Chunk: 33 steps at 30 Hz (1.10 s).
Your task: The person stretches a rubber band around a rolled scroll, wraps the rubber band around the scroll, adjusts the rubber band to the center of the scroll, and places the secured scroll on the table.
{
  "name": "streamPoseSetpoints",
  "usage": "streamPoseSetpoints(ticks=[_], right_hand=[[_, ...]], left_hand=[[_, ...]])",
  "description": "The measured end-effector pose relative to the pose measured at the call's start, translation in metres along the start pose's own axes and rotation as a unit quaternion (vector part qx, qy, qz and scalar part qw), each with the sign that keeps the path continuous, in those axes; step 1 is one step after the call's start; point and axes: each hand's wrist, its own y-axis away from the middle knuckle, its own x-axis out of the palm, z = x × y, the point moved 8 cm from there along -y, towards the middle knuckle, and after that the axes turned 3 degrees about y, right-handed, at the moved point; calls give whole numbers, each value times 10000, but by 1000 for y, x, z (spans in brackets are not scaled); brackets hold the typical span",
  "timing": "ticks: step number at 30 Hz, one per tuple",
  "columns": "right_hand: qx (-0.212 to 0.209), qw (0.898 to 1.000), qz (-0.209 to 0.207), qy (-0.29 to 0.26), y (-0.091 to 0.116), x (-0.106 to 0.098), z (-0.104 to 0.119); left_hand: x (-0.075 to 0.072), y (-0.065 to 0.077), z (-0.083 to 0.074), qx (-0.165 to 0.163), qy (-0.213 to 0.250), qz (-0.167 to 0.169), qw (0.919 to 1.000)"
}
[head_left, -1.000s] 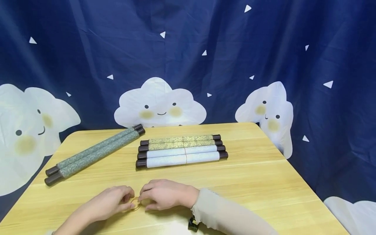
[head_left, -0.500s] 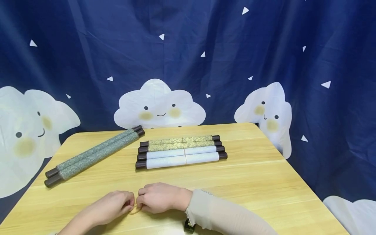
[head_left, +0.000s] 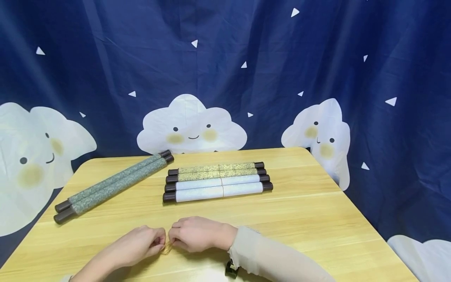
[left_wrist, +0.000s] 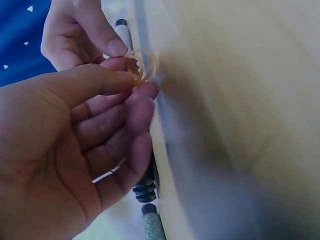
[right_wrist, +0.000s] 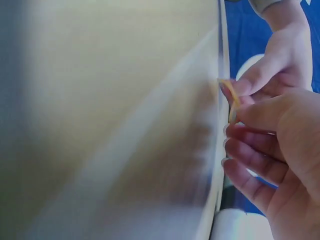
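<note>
Near the table's front edge, my left hand [head_left: 139, 246] and right hand [head_left: 201, 234] meet over an orange-yellow rubber band [head_left: 167, 248]. The left thumb and fingertips pinch it, and its thin loops [left_wrist: 151, 62] stick out past them in the left wrist view. From the other side, the right thumb and forefinger pinch the band too; a short strand [right_wrist: 234, 95] shows between the hands in the right wrist view. Fingers hide part of the band. Whether it is one band or more I cannot tell.
Beyond the hands lie two yellow patterned scrolls [head_left: 204, 170] and two white scrolls [head_left: 201, 193], side by side, a thin band [head_left: 222, 187] across them. Two green scrolls [head_left: 118, 187] lie slanted at the left. A blue cloud-print curtain [head_left: 225, 51] hangs behind the table [head_left: 310, 219].
A second ago the band stood as a round loop between the parted fingertips. Now it is bunched and partly covered, with both hands pinching more tightly. The scrolls have stayed put.
</note>
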Motion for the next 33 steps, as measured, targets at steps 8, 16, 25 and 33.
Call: streamPoseSetpoints(ticks=[8,16,25,33], right_hand=[[345,9953,-640,-646,16,-22,-21],[832,9811,-1133,-1328,37,-35,-42],[1485,9675,-1288,-1588,63,-44,-70],[1931,9415,-1684,-2190,89,-56,-97]], left_hand=[[-14,-12,-13,174,-164,-489,9985],[-28,-30,-30,347,-71,-893,9954],[-37,-56,-41,313,-124,-1194,9923],[-46,-85,-47,164,-169,-1368,9903]])
